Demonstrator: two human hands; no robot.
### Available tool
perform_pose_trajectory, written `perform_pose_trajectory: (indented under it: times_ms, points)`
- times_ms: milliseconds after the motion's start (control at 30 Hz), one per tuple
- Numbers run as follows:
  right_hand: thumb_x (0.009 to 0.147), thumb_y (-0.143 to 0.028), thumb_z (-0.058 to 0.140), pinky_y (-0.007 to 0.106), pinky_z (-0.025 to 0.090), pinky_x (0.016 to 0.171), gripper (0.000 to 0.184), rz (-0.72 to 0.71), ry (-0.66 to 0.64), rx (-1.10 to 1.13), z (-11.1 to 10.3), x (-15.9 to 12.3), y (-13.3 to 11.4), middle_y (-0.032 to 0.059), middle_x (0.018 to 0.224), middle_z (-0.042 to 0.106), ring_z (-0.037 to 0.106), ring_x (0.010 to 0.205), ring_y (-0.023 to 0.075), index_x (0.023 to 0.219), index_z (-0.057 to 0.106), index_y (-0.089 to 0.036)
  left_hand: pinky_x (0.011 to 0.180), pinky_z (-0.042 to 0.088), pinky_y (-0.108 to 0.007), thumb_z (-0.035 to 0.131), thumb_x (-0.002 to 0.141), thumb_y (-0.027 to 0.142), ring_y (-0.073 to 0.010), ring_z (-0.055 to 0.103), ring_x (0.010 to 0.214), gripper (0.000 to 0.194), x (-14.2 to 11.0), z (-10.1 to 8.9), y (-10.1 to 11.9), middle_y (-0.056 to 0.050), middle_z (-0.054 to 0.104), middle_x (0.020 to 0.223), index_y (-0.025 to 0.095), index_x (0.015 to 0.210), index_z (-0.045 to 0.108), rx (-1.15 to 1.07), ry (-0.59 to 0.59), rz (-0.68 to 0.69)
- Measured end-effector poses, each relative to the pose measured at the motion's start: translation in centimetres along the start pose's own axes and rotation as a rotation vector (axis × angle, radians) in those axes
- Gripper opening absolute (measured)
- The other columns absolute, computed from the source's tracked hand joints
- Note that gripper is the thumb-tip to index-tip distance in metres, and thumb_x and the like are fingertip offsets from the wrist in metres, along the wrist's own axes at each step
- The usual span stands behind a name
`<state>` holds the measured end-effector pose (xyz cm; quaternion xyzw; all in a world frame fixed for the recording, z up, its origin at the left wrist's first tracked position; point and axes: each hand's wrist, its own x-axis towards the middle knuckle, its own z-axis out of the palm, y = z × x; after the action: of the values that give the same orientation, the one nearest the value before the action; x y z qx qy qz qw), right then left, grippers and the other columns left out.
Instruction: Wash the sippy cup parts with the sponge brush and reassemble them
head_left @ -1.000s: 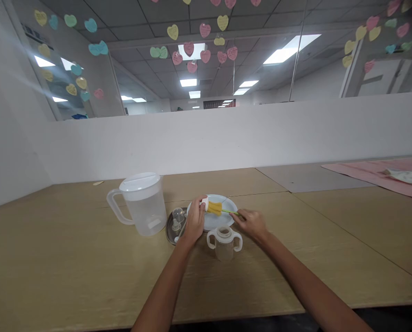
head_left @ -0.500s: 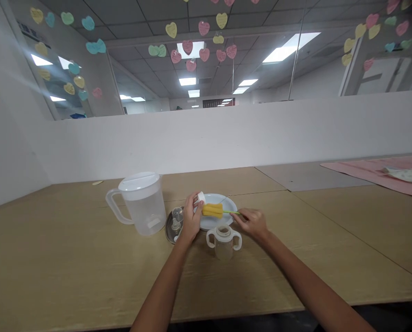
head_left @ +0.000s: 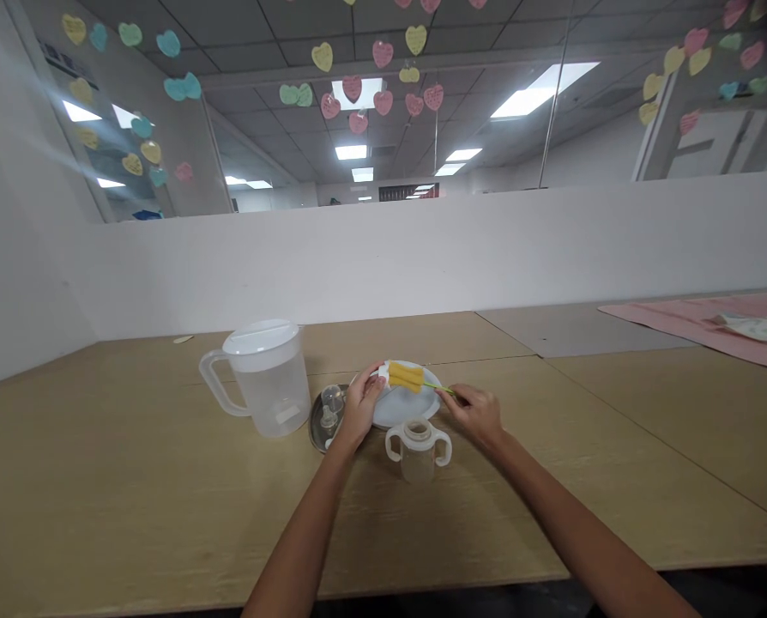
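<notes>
My right hand (head_left: 478,412) is closed around the thin green handle of a bottle brush with a yellow sponge head (head_left: 407,377). In my left hand (head_left: 362,404), the fingers pinch a small white ring-like bottle collar (head_left: 384,374), partly hidden by them. The sponge's left end touches the collar; whether it is inside, I cannot tell. Both are above a pale plate (head_left: 393,415). Upright in front of the plate is a clear baby bottle (head_left: 418,463) with two white handles and an open top. Left of my hand, a round metal tray (head_left: 315,429) holds a bottle teat (head_left: 328,418) and a clear cap (head_left: 333,396).
A large translucent lidded pitcher (head_left: 271,386) stands left of the tray. A pink cloth (head_left: 679,311) with a patterned item (head_left: 760,327) on it lies at the far right. Behind the wooden table (head_left: 165,481) rises a white wall (head_left: 371,266) below glass panes.
The brush's sponge head and the white collar have come together, slightly higher and further right. The brush now tilts, its handle end lower. Bottle, pitcher and tray stay in place.
</notes>
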<state>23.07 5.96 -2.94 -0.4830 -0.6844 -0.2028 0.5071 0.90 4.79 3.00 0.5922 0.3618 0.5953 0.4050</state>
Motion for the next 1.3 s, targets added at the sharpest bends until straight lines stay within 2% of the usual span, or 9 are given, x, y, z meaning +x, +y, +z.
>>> perform_pose_trajectory:
  times_ms: [133,267,400,633,733,867,967,1067,1300]
  points:
    - [0.087,-0.052,0.043,0.022,0.025,0.048,0.053,0.015,-0.058,-0.037,0.0,0.2,0.2,0.0013,0.047,0.054,0.042,0.045,0.0081,0.05,0.056,-0.016,0.087,0.047,-0.031,0.064,0.073,0.038,-0.0215,0.061,0.1,0.041,0.1,0.1,-0.2,-0.009,0.065,0.112,0.018,0.109,0.063,-0.056,-0.012,-0.013]
    - [0.087,-0.05,0.044,0.022,0.025,0.048,0.051,-0.08,-0.086,-0.056,0.0,0.0,0.4,0.0012,0.046,0.053,0.042,0.043,0.0075,0.05,0.056,-0.016,0.089,0.046,-0.031,0.063,0.074,0.038,-0.021,0.059,0.103,0.043,0.1,0.1,-0.5,-0.009,0.064,0.115,0.017,0.112,0.061,-0.093,0.034,-0.002]
    - [0.087,-0.046,0.048,0.022,0.027,0.05,0.045,-0.162,-0.074,-0.072,-0.1,-0.1,0.6,0.0011,0.048,0.055,0.046,0.045,0.0075,0.052,0.057,-0.017,0.091,0.045,-0.031,0.062,0.075,0.037,-0.0203,0.059,0.103,0.039,0.1,0.0,-0.6,-0.009,0.063,0.116,0.018,0.109,0.063,-0.011,0.012,0.043]
    - [0.086,-0.046,0.049,0.022,0.028,0.05,0.044,-0.089,-0.041,-0.025,0.1,0.0,0.4,0.0015,0.05,0.058,0.049,0.047,0.008,0.057,0.061,-0.016,0.087,0.045,-0.03,0.057,0.078,0.034,-0.0203,0.059,0.099,0.032,0.1,-0.2,-0.8,-0.007,0.065,0.11,0.019,0.106,0.065,0.177,-0.021,0.161]
    - [0.087,-0.047,0.047,0.021,0.028,0.05,0.046,-0.112,-0.077,-0.01,0.1,0.1,0.4,0.0015,0.05,0.057,0.048,0.047,0.0077,0.056,0.06,-0.016,0.085,0.045,-0.029,0.05,0.082,0.032,-0.0196,0.06,0.096,0.028,0.5,-1.4,-0.9,-0.006,0.067,0.103,0.019,0.099,0.067,0.295,0.132,0.255]
    - [0.086,-0.048,0.048,0.022,0.026,0.048,0.046,-0.048,-0.021,-0.039,0.1,0.2,0.7,0.0008,0.048,0.056,0.046,0.045,0.0076,0.054,0.059,-0.016,0.085,0.045,-0.032,0.041,0.084,0.03,-0.02,0.059,0.094,0.029,0.9,-4.7,-1.1,-0.006,0.066,0.096,0.017,0.094,0.065,0.539,0.433,0.34]
    - [0.086,-0.047,0.048,0.021,0.027,0.049,0.046,-0.028,-0.012,-0.051,0.1,0.1,0.9,0.0008,0.048,0.055,0.046,0.046,0.0079,0.054,0.059,-0.016,0.087,0.044,-0.037,0.043,0.082,0.028,-0.0236,0.059,0.092,0.029,0.5,-7.1,-1.4,-0.009,0.066,0.096,0.015,0.097,0.064,0.899,0.431,0.218]
    - [0.086,-0.047,0.048,0.022,0.028,0.05,0.044,-0.065,-0.026,-0.067,0.3,-0.1,1.1,0.0012,0.05,0.057,0.047,0.047,0.0084,0.058,0.06,-0.016,0.086,0.043,-0.038,0.046,0.081,0.027,-0.0266,0.059,0.096,0.032,-0.3,-8.1,-2.0,-0.012,0.066,0.099,0.013,0.107,0.06,1.19,0.332,0.084]
    - [0.086,-0.047,0.049,0.022,0.027,0.049,0.044,-0.103,0.004,-0.084,0.4,-0.2,1.0,0.0008,0.048,0.057,0.047,0.045,0.0078,0.057,0.059,-0.016,0.079,0.045,-0.03,0.054,0.08,0.022,-0.023,0.061,0.099,0.037,-1.0,-7.4,-2.7,-0.011,0.065,0.107,0.016,0.116,0.051,1.33,0.172,-0.116]
